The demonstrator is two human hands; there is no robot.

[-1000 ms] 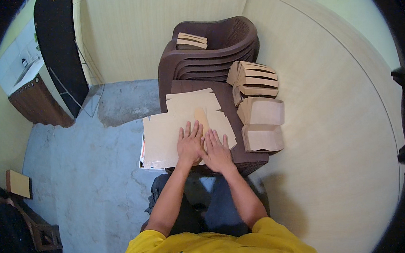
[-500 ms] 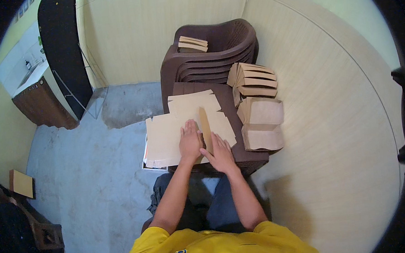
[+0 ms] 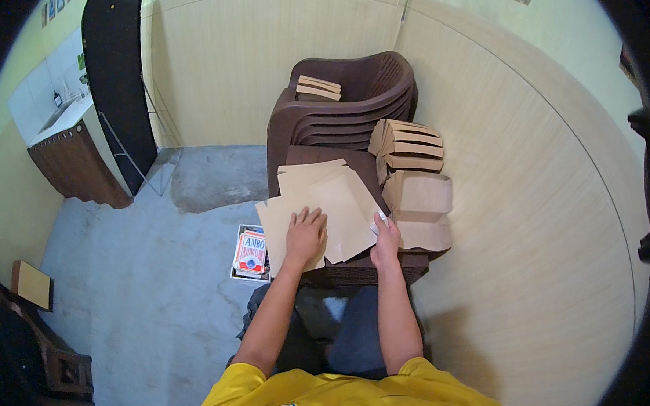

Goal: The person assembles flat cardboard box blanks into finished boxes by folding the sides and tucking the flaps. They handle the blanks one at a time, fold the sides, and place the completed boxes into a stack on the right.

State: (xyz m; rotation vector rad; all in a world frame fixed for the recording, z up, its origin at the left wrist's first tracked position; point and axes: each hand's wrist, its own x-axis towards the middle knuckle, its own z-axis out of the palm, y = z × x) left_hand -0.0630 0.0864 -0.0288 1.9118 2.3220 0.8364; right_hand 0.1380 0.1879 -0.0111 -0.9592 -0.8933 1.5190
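On brown stool | L hand (image 3: 306,237) flat, fingers spread on tan paper sheets (image 3: 340,202) | R hand (image 3: 386,238) shifted to sheet's right edge, pinching small white bit; hands now apart.

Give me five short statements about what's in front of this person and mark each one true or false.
1. The left hand lies flat on the tan paper sheets. True.
2. The right hand rests on the floor. False: it is at the sheets' right edge.
3. Stacked brown plastic chairs stand behind the sheets. True.
4. The folded paper bags are piled left of the sheets. False: they are on the right.
5. The person wears a blue shirt. False: the shirt is yellow.
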